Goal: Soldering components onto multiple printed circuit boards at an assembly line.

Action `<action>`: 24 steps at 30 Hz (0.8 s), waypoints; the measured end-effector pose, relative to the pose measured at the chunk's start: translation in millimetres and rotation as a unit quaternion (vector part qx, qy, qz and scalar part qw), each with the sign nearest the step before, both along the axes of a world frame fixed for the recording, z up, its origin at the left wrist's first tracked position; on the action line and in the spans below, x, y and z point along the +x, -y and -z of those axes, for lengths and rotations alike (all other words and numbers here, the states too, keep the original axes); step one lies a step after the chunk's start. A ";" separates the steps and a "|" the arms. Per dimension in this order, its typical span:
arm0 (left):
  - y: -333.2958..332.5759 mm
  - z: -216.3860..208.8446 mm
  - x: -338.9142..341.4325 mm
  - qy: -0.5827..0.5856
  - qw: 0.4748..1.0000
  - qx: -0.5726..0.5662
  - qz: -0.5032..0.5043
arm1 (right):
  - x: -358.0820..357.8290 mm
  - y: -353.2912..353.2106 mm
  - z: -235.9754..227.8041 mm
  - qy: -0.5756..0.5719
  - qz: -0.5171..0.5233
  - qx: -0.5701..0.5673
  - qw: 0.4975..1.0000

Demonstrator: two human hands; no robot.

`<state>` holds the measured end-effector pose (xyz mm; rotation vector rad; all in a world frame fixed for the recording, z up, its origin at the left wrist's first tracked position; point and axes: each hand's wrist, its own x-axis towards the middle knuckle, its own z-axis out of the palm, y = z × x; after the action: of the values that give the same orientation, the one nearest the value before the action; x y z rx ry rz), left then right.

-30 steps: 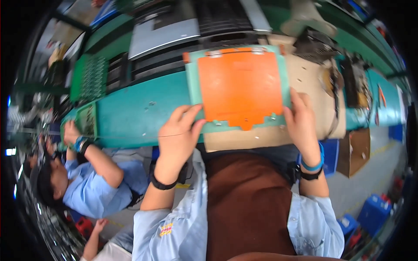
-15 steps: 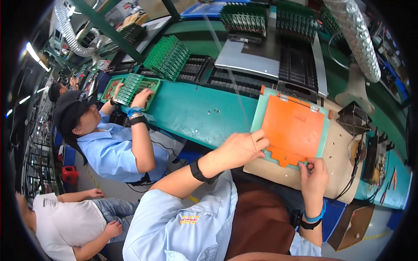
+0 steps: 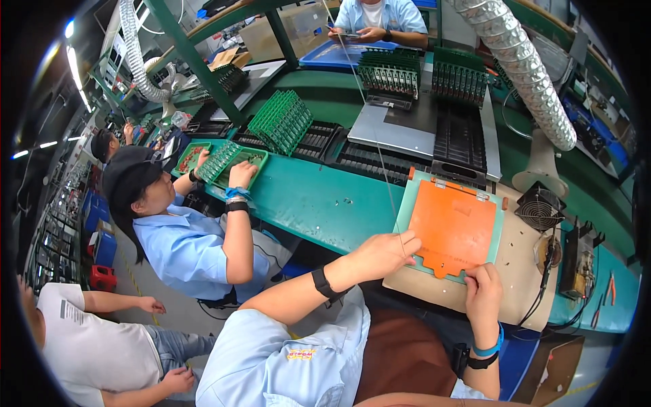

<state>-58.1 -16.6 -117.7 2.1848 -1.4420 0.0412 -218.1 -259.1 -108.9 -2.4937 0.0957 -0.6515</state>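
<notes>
A flat hinged fixture lies in front of me, with an orange cover plate (image 3: 451,227) closed down over a pale green base board (image 3: 405,210). Small metal hinges (image 3: 444,185) run along its far edge. My left hand (image 3: 385,256) is closed at the near left corner, thumb and fingers pinched on the edge. At the near right corner, beside the plate's notched front tab (image 3: 442,270), my right hand (image 3: 483,292) pinches the board's edge with curled fingers. Whatever lies under the orange plate is hidden.
The fixture rests on a tan sheet (image 3: 522,271) over a green bench mat (image 3: 325,197). Right of it stand a small fan (image 3: 540,205), a soldering unit (image 3: 578,261) and pliers (image 3: 612,288). Racked circuit boards (image 3: 279,122) line the back. A co-worker (image 3: 196,230) sits at left.
The view has tilted up, bringing a person across the bench into sight. My right hand's fingers have curled closer together at the fixture's corner. My left hand stays at its corner.
</notes>
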 end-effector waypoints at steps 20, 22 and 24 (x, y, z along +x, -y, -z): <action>-18.2 -22.2 -13.0 -0.164 0.972 -0.115 -0.125 | -27.2 18.5 11.6 -0.030 0.035 0.390 0.920; -19.1 -32.1 -14.8 -0.172 0.969 -0.127 -0.121 | -29.2 18.7 5.7 0.001 0.024 0.382 0.924; -17.4 -50.1 -13.8 -0.144 0.971 -0.147 -0.118 | -29.8 19.8 -4.4 0.065 0.001 0.359 0.931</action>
<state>-71.9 0.8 -67.6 2.0079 -0.9464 0.0181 -247.9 -278.9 -104.6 -1.7413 0.2408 -0.6359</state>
